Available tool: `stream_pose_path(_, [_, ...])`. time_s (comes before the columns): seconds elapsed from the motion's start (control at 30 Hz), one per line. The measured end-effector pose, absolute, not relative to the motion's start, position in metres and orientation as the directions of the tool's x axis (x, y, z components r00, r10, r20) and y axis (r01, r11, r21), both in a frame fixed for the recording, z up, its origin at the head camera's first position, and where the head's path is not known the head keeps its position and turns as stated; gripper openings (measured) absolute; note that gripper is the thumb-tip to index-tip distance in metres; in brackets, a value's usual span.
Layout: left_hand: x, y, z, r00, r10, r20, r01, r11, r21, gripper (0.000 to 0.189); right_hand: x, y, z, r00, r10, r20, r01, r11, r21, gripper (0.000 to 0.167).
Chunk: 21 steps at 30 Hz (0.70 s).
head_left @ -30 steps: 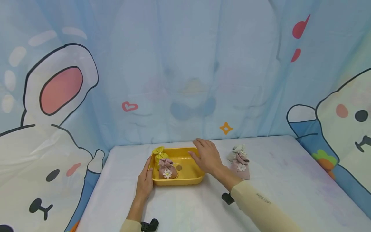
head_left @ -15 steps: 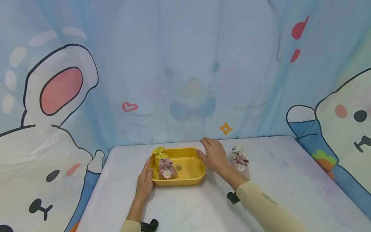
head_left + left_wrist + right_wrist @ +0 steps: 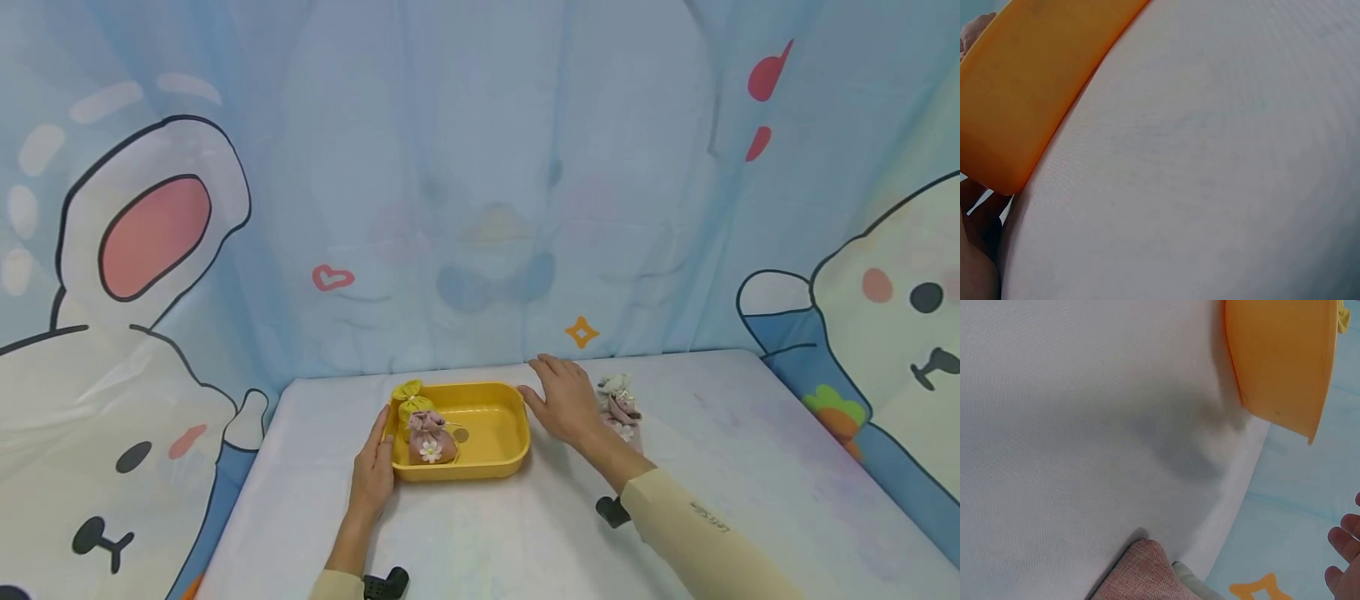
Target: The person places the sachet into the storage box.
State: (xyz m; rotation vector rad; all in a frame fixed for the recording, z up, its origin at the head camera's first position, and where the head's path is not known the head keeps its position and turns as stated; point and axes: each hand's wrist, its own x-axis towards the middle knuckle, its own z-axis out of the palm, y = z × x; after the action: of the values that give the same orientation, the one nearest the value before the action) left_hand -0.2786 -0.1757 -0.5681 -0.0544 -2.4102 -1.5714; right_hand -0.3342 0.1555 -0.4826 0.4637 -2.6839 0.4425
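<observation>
My left hand (image 3: 372,467) rests against the left side of a yellow plastic tray (image 3: 468,472), its fingers extended along the wall. Inside the tray, at its left end, sit a yellow-green drawstring pouch (image 3: 409,402) and, in front of it, a pink drawstring pouch (image 3: 431,448) with a white flower. Off the tray's right end, apart from it, my right hand (image 3: 564,406) hovers with relaxed fingers and nothing in them. Just right of that hand lie a second pink pouch (image 3: 622,408), partly hidden by the hand and forearm, and a pale grey-green pouch (image 3: 617,383) behind it.
A white cloth (image 3: 465,533) covers the table. Behind it hangs a blue printed curtain (image 3: 487,167) that meets the table's back edge. A round brownish spot (image 3: 461,435) shows on the tray's floor. Black wrist cameras sit on both wrists.
My right hand has moved right, from over the tray's right end to just beyond it, and now hides more of the second pink pouch. The left hand and tray have stayed put.
</observation>
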Motion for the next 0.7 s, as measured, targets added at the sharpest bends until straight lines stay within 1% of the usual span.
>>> stream_pose_path(0.27, [-0.279, -0.176, -0.568, -0.961, -0.113, 0.252, 0.185, 0.415, 0.891, 0.053, -0.336, 0.166, -0.481, -0.845, -0.233, 0.482, -0.39, 0.885, -0.256, 0.051])
stream_pose_path(0.53, [-0.281, -0.176, -0.569, -0.96, -0.116, 0.255, 0.183, 0.426, 0.886, 0.052, -0.337, 0.175, -0.475, -0.865, -0.223, 0.449, -0.368, 0.891, -0.266, 0.052])
stream_pose_path(0.7, [-0.279, -0.176, -0.567, -0.963, -0.114, 0.243, 0.176, 0.417, 0.892, 0.053, -0.337, 0.182, -0.476, -0.866, -0.201, 0.457, -0.338, 0.91, -0.24, 0.05])
